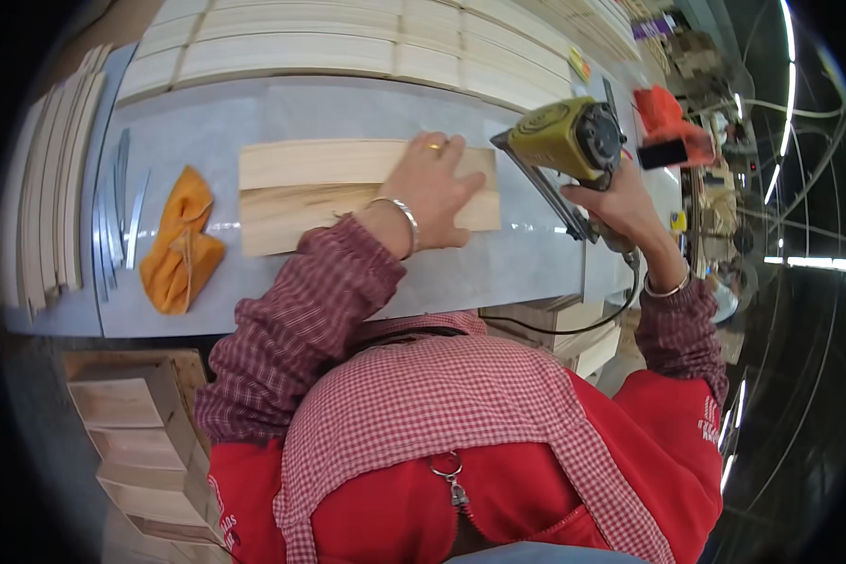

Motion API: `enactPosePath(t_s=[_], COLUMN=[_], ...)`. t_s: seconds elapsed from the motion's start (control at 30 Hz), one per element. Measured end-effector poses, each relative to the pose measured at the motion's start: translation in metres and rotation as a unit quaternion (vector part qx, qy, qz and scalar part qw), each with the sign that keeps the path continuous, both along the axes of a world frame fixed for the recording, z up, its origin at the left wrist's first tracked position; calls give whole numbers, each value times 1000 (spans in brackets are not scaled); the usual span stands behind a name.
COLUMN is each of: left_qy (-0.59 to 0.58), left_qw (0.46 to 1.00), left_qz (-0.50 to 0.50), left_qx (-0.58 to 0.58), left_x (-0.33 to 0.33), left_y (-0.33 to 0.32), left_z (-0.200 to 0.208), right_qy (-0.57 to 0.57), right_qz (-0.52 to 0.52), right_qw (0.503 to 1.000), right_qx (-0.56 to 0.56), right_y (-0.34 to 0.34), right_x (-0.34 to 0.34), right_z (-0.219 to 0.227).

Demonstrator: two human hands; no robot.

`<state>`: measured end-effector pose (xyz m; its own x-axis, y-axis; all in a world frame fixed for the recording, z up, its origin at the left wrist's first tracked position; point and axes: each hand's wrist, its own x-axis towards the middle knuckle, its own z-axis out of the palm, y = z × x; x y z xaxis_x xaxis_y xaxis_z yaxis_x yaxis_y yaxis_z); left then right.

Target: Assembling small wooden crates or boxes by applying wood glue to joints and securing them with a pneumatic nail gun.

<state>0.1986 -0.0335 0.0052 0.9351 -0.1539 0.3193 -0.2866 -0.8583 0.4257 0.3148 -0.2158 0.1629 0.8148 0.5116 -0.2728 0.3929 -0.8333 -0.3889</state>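
Note:
On the grey tabletop lie pale wooden boards (301, 211), one alongside the other with a seam between them. My left hand (425, 188) rests on their right part, palm down with fingers spread, and a ring and a bracelet show on it. My right hand (627, 207) is wrapped round the handle of an olive-yellow nail gun (556, 136). The gun is held above the table, just right of the boards, its nose pointing left and apart from the wood. A dark hose (573, 331) runs from the gun's handle down past the table's front edge.
An orange cloth bundle (180, 246) and several thin grey nail strips (117, 207) lie left of the boards. Long wooden slats (291, 56) are stacked along the back, more slats (52, 188) at the far left. Wooden boxes (136, 423) stand below the table. A red-orange object (663, 117) sits at right.

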Motion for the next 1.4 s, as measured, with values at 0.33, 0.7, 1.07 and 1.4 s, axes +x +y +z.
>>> enactPosePath(t_s=[0.33,0.7,1.07,1.4], left_qy=[-21,-52,-47,-45], left_qw=[999,998,998,998], left_qz=[24,16,16,15], left_qx=[-18,-22,-35,-44], left_x=[-3,-2,-3,-3], left_y=[2,1,0,1], left_z=[-2,-3,-2,-1], right_qy=[100,66,72,19], right_qz=[-100,-6,32,77], right_qw=[990,998,997,997], right_qx=[6,9,9,9], right_y=[-25,-30,-22,-24], right_x=[-3,4,15,17], right_z=[13,3,1,-3])
